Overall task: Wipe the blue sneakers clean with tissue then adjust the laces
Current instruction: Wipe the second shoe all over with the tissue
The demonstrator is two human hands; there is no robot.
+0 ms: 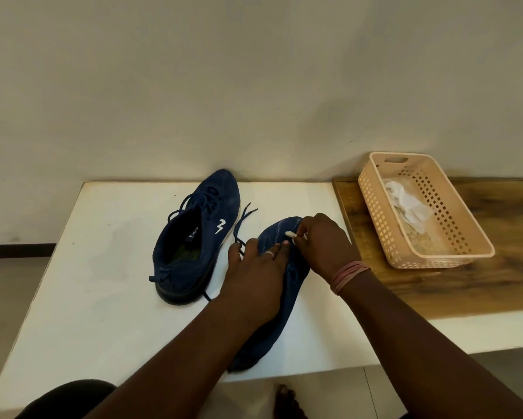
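While the left hand (255, 261) lies flat and spread over the middle of a dark blue knit sneaker (280, 300), pinning it to the white tabletop (103, 297), the right hand (323, 246) is closed in a pinch right at that shoe's toe end. There's a tiny white scrap (291, 234) between its fingertips, probably a bit of tissue, but it's honestly too small to be sure. This sneaker runs lengthwise under both forearms, toe pointing away from the person, and most of it is covered by the hands. Its dark blue laces (243, 220) are loose, trailing out just beyond the left hand's fingers onto the table.

The second dark blue sneaker with a white swoosh-like logo (193, 237) sits upright just to the left of the left hand, not touching it, laces threaded and opening facing the camera.

Off to the right of the right hand, well apart, a peach plastic perforated basket (454, 237) rests on a brown wooden board (496, 285), with crumpled white tissue (405, 204) lying inside it. A pink thread band (348, 275) wraps the right wrist, and there's a ring (270, 253) on a left-hand finger.
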